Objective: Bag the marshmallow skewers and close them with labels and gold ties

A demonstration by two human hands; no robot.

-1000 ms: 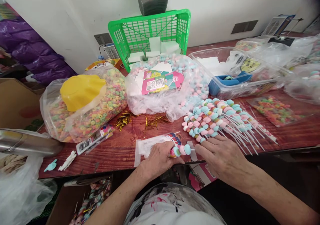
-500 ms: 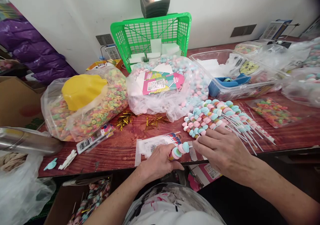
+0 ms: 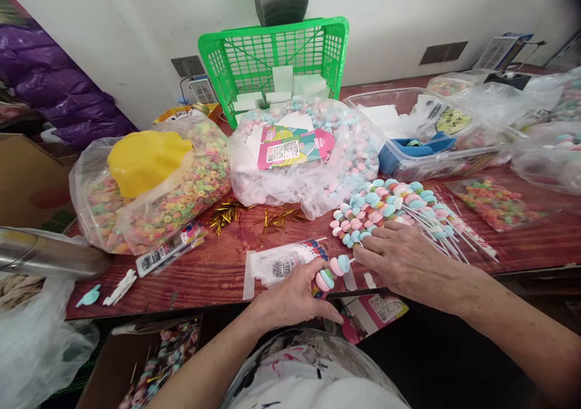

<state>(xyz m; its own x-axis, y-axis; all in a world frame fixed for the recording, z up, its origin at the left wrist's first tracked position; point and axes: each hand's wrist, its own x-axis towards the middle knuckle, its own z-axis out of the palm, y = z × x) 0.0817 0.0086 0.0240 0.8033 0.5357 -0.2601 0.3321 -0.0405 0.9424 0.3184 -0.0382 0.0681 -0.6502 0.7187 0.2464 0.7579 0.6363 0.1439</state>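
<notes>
Over the table's front edge, my left hand (image 3: 295,300) is curled around a marshmallow skewer (image 3: 338,266) of pink, blue and green pieces, its thumb sticking out below. The skewer's bare white stick runs right to the fingertips of my right hand (image 3: 399,261), which are closed at its end; the exact grip is partly hidden. Just beyond my right hand lies a pile of finished-looking marshmallow skewers (image 3: 372,209), their white sticks pointing right and toward me. Behind my left hand a printed clear wrapper (image 3: 285,261) lies flat on the table.
A large bag of gummy rings (image 3: 181,209) with a yellow bowl (image 3: 147,161) stands left. At centre is a bag of marshmallows (image 3: 358,155), with a green basket (image 3: 204,46) behind. A clear tub (image 3: 417,170) and a gummy packet (image 3: 494,203) are right; a steel flask (image 3: 59,258) lies far left.
My left hand and the skewer have moved slightly right and down. A gap has opened between the skewer's pieces. My right hand has risen slightly toward the pile.
</notes>
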